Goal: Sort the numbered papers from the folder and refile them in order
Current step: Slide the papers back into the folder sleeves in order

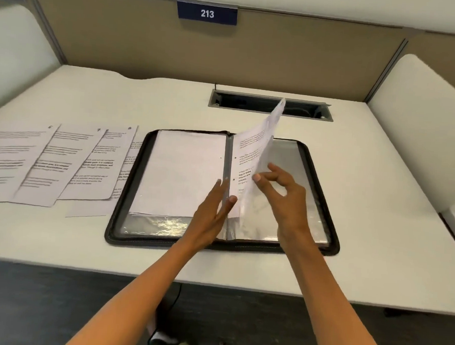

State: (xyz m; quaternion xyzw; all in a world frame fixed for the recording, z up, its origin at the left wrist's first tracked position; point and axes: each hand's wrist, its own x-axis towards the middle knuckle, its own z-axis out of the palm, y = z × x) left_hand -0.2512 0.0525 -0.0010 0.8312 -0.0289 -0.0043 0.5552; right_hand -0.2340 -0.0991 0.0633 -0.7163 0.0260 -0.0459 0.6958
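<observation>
A black zip folder (324,178) lies open on the white desk, clear plastic sleeves inside. Its left half shows the blank back of a sheet (181,169). A printed page in a sleeve (257,150) stands half-turned above the spine. My right hand (281,197) pinches the lower edge of that page between thumb and fingers. My left hand (213,214) lies flat with straight fingers against the spine at the page's bottom. Several numbered printed papers (48,161) are fanned out overlapping on the desk to the left of the folder.
A white desk (363,234) with a recessed cable tray (270,105) at the back. Beige partition behind it carries a blue sign "213" (206,13). White side panels stand left and right. Dark floor below the desk's front edge.
</observation>
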